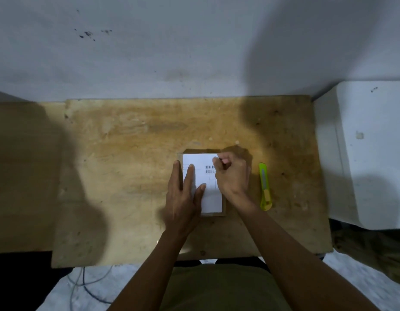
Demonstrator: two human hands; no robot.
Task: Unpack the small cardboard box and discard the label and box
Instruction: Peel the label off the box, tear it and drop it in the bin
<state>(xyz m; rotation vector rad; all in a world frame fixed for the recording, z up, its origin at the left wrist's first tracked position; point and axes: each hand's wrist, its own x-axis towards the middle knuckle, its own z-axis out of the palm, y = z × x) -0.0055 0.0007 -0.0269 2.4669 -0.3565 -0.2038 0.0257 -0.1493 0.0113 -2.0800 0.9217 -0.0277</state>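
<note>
A small cardboard box (pixel 195 151) lies flat on the wooden table (pixel 131 153), its top almost covered by a white label (pixel 213 202) with barcodes. My left hand (pixel 183 198) rests flat on the label's left side, fingers spread, pressing the box down. My right hand (pixel 231 173) is curled over the label's far right corner, thumb and fingertips pinched together at its edge. Whether the corner is lifted is hidden by the fingers.
A yellow-green utility knife (pixel 265 187) lies on the table just right of the box, pointing away from me. A white container (pixel 372 153) stands right of the table. A white wall rises behind. Cables (pixel 82 286) lie on the floor under the table's front edge.
</note>
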